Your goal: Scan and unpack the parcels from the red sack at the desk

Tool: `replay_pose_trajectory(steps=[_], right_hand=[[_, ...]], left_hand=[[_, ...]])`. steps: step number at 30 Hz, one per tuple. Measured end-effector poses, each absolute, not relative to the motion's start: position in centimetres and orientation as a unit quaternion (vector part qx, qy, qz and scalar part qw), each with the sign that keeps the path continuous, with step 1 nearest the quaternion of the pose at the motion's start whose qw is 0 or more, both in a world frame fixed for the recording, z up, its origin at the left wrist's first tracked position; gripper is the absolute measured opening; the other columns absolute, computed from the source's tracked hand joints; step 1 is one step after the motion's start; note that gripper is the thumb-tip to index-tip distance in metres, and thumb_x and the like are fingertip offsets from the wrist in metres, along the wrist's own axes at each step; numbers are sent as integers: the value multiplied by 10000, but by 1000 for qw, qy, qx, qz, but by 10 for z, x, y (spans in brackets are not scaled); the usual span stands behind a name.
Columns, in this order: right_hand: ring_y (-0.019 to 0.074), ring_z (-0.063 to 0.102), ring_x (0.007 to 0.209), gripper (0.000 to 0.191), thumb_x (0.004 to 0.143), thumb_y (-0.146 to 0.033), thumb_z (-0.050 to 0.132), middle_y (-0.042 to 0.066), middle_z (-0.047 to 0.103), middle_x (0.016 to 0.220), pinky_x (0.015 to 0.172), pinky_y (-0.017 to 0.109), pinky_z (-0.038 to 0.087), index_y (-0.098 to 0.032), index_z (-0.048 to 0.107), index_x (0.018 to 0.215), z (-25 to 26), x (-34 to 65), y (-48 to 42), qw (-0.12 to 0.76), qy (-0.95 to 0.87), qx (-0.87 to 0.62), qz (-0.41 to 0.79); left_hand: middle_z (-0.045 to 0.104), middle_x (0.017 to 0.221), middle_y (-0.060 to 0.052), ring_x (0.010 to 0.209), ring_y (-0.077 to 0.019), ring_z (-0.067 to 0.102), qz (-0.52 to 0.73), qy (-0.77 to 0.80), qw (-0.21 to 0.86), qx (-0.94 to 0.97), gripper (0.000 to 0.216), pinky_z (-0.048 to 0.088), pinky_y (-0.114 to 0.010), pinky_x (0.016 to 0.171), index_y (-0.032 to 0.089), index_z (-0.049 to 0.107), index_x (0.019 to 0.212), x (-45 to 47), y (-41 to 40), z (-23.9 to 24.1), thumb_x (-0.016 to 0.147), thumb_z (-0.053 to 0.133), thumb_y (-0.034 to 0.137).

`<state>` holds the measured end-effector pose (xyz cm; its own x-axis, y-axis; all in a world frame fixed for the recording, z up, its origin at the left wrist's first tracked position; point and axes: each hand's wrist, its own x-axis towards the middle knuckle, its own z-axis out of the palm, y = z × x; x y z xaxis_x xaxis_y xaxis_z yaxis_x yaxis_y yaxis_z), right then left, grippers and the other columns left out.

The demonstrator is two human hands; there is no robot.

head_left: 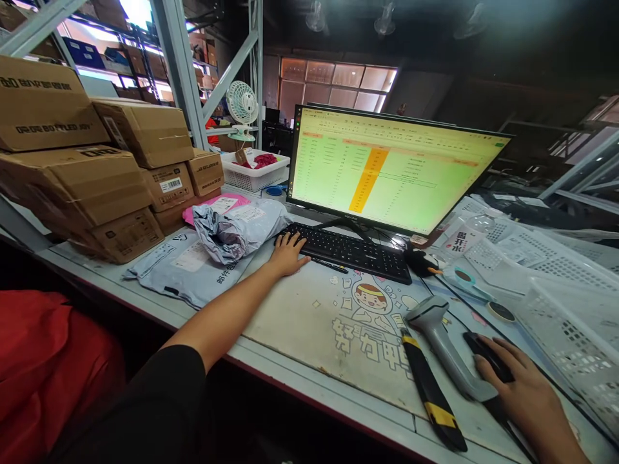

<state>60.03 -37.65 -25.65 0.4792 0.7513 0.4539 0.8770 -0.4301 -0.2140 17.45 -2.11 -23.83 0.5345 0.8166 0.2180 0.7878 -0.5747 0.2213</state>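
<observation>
My left hand (pixel 289 254) rests with fingers spread on the left end of a black keyboard (pixel 367 252). A pen (pixel 329 265) lies along the keyboard's front edge. At the lower right, my right hand (pixel 525 380) is curved over a black computer mouse (pixel 489 358). Just left of the mouse lies a grey barcode scanner (pixel 449 351), and beside that a black and yellow utility knife (pixel 432 393). Behind the keyboard stands a monitor (pixel 333 171) showing a spreadsheet with an orange column. A desk mat (pixel 309 322) with a cartoon print lies under these things.
Cardboard boxes (pixel 77 187) are stacked at the left. Plastic mailer bags (pixel 242 225) lie between them and the keyboard. White baskets (pixel 565 309) crowd the right side, near a tape roll (pixel 500 312). A small fan (pixel 242 103) stands behind a white basket (pixel 254 174) at the back.
</observation>
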Motion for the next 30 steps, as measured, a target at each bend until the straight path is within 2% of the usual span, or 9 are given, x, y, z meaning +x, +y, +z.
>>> replay_pose_trajectory(steps=[5, 10, 16, 25, 30], right_hand=[[373, 620, 1272, 730, 813, -758, 402, 132, 612, 1355, 1127, 532, 471, -254, 645, 1282, -253, 596, -374, 249, -478, -835, -114], [365, 599, 1302, 752, 846, -755, 365, 136, 596, 1395, 1108, 510, 492, -239, 656, 1309, -248, 589, -373, 230, -458, -852, -102], [356, 586, 1316, 749, 867, -716, 361, 156, 591, 1382, 1183, 494, 423, -198, 653, 1322, -250, 590, -373, 238, -470, -844, -101], [370, 601, 1281, 661, 870, -687, 396, 148, 601, 1364, 1134, 541, 452, -240, 648, 1287, -250, 591, -372, 249, -467, -842, -106], [383, 605, 1272, 702, 844, -711, 392, 152, 608, 1353, 1104, 556, 477, -232, 646, 1288, -251, 592, -372, 247, -462, -845, -106]], left_hand=[[305, 1717, -98, 1585, -380, 239, 150, 457, 44, 876, 695, 171, -560, 1298, 245, 413, 1603, 176, -20, -240, 1000, 483, 584], [301, 1718, -104, 1585, -383, 236, 151, 455, 42, 877, 692, 170, -572, 1295, 251, 413, 1606, 176, -20, -240, 1005, 474, 589], [313, 1714, -95, 1581, -377, 251, 148, 456, 34, 877, 685, 178, -555, 1298, 248, 422, 1602, 175, -22, -238, 1007, 483, 582], [296, 1719, -111, 1585, -387, 235, 145, 455, 45, 878, 695, 169, -579, 1296, 236, 420, 1603, 175, -22, -238, 1004, 485, 583], [273, 1730, -93, 1590, -393, 210, 148, 448, 68, 879, 677, 179, -645, 1270, 288, 400, 1609, 178, -19, -237, 1009, 464, 593]])
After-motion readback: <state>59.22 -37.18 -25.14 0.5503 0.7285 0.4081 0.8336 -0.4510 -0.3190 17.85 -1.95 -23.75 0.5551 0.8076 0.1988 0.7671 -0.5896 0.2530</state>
